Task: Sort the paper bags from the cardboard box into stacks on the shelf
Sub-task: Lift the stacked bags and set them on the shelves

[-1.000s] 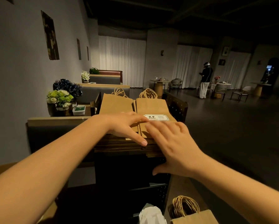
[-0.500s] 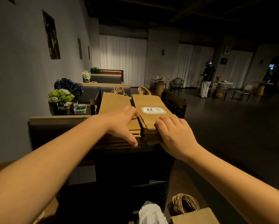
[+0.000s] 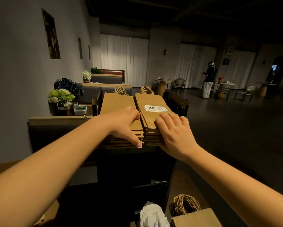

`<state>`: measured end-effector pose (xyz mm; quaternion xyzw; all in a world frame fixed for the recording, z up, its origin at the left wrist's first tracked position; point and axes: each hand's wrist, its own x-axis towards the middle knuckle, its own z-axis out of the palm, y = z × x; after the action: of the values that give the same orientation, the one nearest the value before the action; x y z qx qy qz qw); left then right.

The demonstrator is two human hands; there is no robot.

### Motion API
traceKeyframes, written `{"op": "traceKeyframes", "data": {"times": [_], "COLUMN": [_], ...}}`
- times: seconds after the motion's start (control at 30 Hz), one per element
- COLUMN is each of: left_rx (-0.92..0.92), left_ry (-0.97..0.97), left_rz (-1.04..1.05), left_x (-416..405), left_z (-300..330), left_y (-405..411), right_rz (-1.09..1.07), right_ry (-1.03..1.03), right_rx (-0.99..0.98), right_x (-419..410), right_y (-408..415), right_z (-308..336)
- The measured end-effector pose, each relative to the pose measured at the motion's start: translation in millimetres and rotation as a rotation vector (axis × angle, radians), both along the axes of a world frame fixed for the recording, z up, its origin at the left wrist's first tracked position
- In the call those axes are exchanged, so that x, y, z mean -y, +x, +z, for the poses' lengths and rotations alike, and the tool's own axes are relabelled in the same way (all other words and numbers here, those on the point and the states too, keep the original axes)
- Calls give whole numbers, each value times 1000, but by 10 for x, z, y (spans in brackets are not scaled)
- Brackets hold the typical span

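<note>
**Both hands on two bag stacks atop the shelf**

Two stacks of flat brown paper bags side by side on top of a dark shelf point(image 3: 170, 164), touching or nearly so along their inner edges. Left hand point(image 3: 124, 123) laid on the left stack point(image 3: 116, 104), fingers spread fairly flat and pressing down, thumb reaching down the near edge of the pile; nothing curled round. Right hand point(image 3: 173, 131) at the near corner of the right stack point(image 3: 152, 102), fingers bent over the top bag, thumb hidden beneath, so gripping that corner as far as can be told. Just beyond the right fingers, a white label point(image 3: 154, 108) stuck on the top bag. Past both hands, twisted cord handles at the far ends of the stacks. Below the right forearm, close to the body, another brown bag point(image 3: 196, 217) with cord handles, and left of it something white and crumpled point(image 3: 151, 213). Off beyond the left hand, flowers point(image 3: 61, 95) in a pot against the wall. Far beyond the right hand, a person point(image 3: 208, 79) standing by round tables.
</note>
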<state>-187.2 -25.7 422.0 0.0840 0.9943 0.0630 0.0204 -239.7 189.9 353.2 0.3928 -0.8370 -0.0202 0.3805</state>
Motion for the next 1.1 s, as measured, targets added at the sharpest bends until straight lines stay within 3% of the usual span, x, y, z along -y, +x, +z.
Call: {"op": "traceKeyframes", "data": {"times": [0.2, 0.3, 0.5, 0.63, 0.83, 1.1], "left_rx": [-155, -211, -359, -640, -459, -74], "left_ry": [-230, -257, -38, 83, 252, 712], "left_rz": [36, 73, -6, -89, -105, 239], "left_x": [-37, -58, -195, -221, -279, -522], "left_z": [-68, -70, -105, -315, -1005, -2400], "left_y": [161, 277, 622, 788, 978, 961], "right_rz": [9, 62, 363, 406, 352, 69], "right_ry": [4, 8, -187, -217, -173, -278], "right_rx": [-4, 23, -92, 2, 356, 999], "right_x": [2, 24, 51, 47, -30, -141], "right_y": [32, 125, 390, 516, 620, 752], "right_z": [-44, -47, -113, -168, -622, -1743]}}
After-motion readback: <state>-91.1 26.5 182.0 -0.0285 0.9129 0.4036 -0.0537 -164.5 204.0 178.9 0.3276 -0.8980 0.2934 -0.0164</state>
